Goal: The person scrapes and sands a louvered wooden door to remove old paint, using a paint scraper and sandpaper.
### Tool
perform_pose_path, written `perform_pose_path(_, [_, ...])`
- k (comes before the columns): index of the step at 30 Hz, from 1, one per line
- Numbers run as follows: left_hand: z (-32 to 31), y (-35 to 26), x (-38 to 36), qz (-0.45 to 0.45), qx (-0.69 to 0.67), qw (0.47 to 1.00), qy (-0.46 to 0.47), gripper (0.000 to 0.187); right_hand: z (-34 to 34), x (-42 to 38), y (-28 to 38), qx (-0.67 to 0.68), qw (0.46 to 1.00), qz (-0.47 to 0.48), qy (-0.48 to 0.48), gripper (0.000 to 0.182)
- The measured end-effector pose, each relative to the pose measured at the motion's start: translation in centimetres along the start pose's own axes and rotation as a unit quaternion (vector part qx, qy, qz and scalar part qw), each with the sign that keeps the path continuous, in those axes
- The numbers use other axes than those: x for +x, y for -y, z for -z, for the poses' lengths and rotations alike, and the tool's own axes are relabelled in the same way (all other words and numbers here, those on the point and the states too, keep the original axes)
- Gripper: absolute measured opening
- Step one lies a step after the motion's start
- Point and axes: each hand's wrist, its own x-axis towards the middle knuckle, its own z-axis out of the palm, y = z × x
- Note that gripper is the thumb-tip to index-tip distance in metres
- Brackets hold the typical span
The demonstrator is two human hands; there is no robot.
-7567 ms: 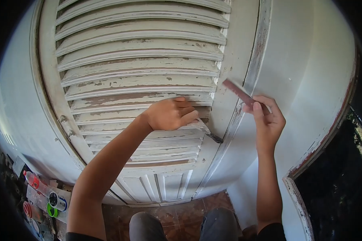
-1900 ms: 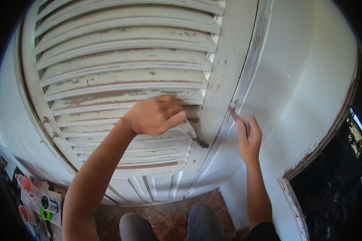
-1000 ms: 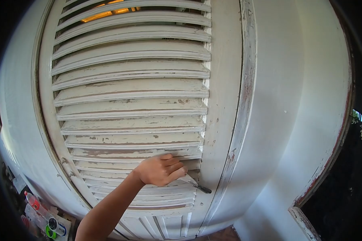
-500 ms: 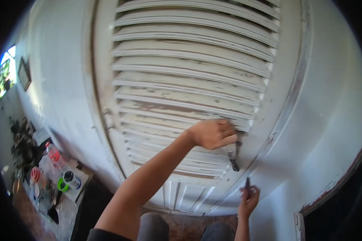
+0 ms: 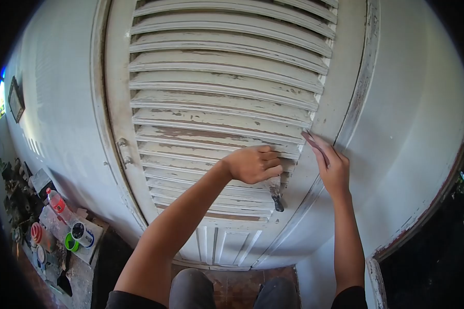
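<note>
In front of me stands a louvered door (image 5: pixel 227 59) with worn, peeling white paint and brown patches on its slats. My left hand (image 5: pixel 253 165) is closed at the lower slats. From under its fingers hangs what looks like a putty knife (image 5: pixel 277 198), its dark handle end pointing down and its pale blade partly hidden by the hand. My right hand (image 5: pixel 335 167) pinches a thin brown piece, seemingly folded sandpaper (image 5: pixel 314 144), its tip at the right ends of the slats beside the door's stile.
At lower left, a low table (image 5: pixel 80 275) bears a red-capped bottle (image 5: pixel 56 201), a white tub (image 5: pixel 82 234), a green ring-shaped item (image 5: pixel 71 242) and other clutter. A framed picture (image 5: pixel 16 99) hangs on the left wall. The door frame (image 5: pixel 363 77) runs along the right.
My right hand has risen from low beside the door to the slat ends, bringing the brown piece along. The view has shifted slightly; my left hand still holds the putty knife near the lower slats.
</note>
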Motion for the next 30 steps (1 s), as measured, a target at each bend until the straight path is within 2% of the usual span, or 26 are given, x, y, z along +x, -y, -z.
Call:
perform_pose_path(1, [-0.1,-0.1,-0.1,0.007,0.002,1.0,0.008,0.017,-0.3,0.4,-0.5,-0.004,1.0,-0.003,0.003,0.029])
perform_pose_path(4, [-0.7,0.1,-0.3,0.003,0.004,1.0,-0.006,0.018,-1.4,1.0,-2.1,-0.096,0.991,0.089,0.01,0.03])
perform_pose_path(8, [-0.6,0.2,-0.5,0.004,0.008,1.0,0.024,0.018,-1.4,0.7,-2.3,-0.121,0.987,0.101,0.045,0.028])
perform_pose_path(10, [-0.4,0.2,-0.4,0.004,0.003,0.999,0.041,0.017,-1.7,0.8,-1.9,-0.149,0.984,0.089,0.027,0.022])
perform_pose_path(13, [-0.7,0.2,-0.4,0.005,0.001,1.0,0.007,0.017,-3.0,1.9,-1.8,-0.088,0.994,0.072,-0.003,0.023])
perform_pose_path(17, [-0.6,0.1,-0.5,0.003,0.018,0.999,0.03,0.016,-3.1,1.0,-1.6,-0.056,0.997,0.045,0.002,0.021])
perform_pose_path(21, [-0.2,0.2,-0.5,0.004,0.01,0.999,0.047,0.017,-3.5,1.0,-1.8,-0.074,0.997,0.038,0.01,0.022])
perform_pose_path(24, [-0.9,0.1,-0.5,0.009,-0.005,1.0,0.008,0.017,-3.6,1.3,-2.3,-0.07,0.996,0.047,0.004,0.023])
perform_pose_path(30, [-0.4,0.1,-0.5,0.006,0.002,0.999,0.033,0.016,-3.5,1.2,-2.0,-0.042,0.998,0.041,-0.01,0.021])
